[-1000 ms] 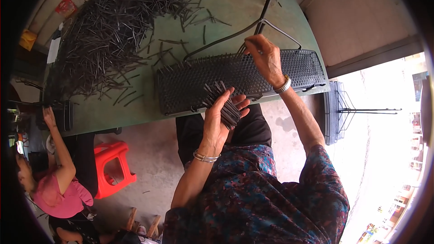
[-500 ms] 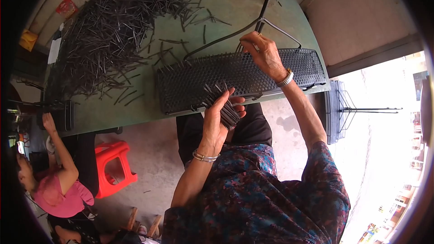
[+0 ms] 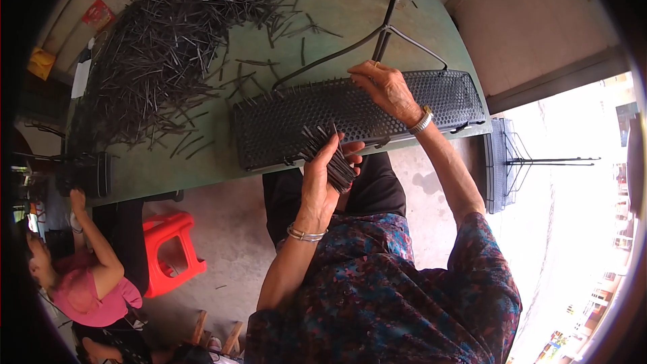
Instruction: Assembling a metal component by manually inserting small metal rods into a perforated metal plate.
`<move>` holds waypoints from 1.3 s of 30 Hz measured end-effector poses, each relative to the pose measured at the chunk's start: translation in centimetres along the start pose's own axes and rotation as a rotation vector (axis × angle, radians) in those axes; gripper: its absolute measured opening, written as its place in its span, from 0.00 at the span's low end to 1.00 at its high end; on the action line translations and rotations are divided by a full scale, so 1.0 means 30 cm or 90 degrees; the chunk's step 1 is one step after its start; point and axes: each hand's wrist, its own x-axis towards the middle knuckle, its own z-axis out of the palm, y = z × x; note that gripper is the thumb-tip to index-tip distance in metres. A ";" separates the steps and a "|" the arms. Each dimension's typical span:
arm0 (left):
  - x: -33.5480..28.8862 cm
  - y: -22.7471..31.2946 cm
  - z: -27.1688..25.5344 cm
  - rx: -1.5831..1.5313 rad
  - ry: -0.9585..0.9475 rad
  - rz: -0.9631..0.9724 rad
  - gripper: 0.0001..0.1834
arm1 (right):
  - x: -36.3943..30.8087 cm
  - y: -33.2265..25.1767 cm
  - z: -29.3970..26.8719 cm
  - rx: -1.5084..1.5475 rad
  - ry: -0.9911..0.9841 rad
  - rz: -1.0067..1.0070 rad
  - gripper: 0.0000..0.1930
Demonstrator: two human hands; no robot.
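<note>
At center, the left hand (image 3: 322, 172) clasps dark strips (image 3: 339, 175); the right hand (image 3: 389, 91), grip unclear, has shifted left along the mesh panel (image 3: 360, 118) at the green surface's (image 3: 337, 13) near edge, room stretching upward.

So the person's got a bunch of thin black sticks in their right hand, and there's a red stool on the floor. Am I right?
Not quite: the bunch of thin black sticks is in the person's left hand, as the head view shows. The red stool is on the floor, just as you said.
</note>
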 end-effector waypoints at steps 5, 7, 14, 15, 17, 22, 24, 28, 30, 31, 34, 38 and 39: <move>-0.001 -0.003 -0.002 0.001 0.025 -0.003 0.14 | -0.020 -0.004 0.032 -0.024 0.051 0.015 0.06; 0.004 -0.007 -0.014 0.004 0.025 -0.001 0.13 | -0.026 -0.012 0.046 -0.042 0.065 0.016 0.06; 0.010 -0.011 -0.012 0.010 0.027 0.008 0.10 | -0.028 -0.008 0.036 -0.016 0.089 0.053 0.05; 0.010 -0.011 -0.009 0.011 0.026 0.007 0.10 | -0.019 -0.001 0.032 0.008 0.068 0.079 0.05; 0.010 -0.013 -0.001 0.013 0.030 0.002 0.10 | -0.016 0.002 0.032 0.000 0.066 0.097 0.05; 0.011 -0.013 -0.001 0.021 0.032 0.001 0.10 | -0.003 -0.020 0.011 -0.011 0.058 0.189 0.07; 0.010 -0.012 -0.003 0.033 0.032 0.000 0.10 | -0.010 -0.028 0.006 -0.018 0.042 0.154 0.09; 0.010 -0.013 -0.005 0.033 0.032 0.006 0.10 | -0.051 -0.013 0.038 -0.090 0.049 0.119 0.10; 0.009 -0.013 -0.002 0.033 0.032 0.006 0.10 | -0.056 -0.026 0.037 -0.123 0.081 0.160 0.10; 0.008 -0.013 0.002 0.036 0.033 0.010 0.10 | -0.062 -0.029 0.038 -0.124 0.082 0.161 0.10; 0.004 -0.012 0.020 0.030 0.037 0.015 0.09 | -0.066 -0.062 0.025 -0.203 0.120 0.101 0.11; 0.000 -0.008 0.035 0.034 0.048 0.028 0.10 | -0.092 -0.155 -0.027 0.007 -0.066 0.220 0.14; 0.000 -0.010 0.039 0.036 0.045 0.026 0.10 | -0.099 -0.186 -0.024 0.144 -0.117 0.226 0.15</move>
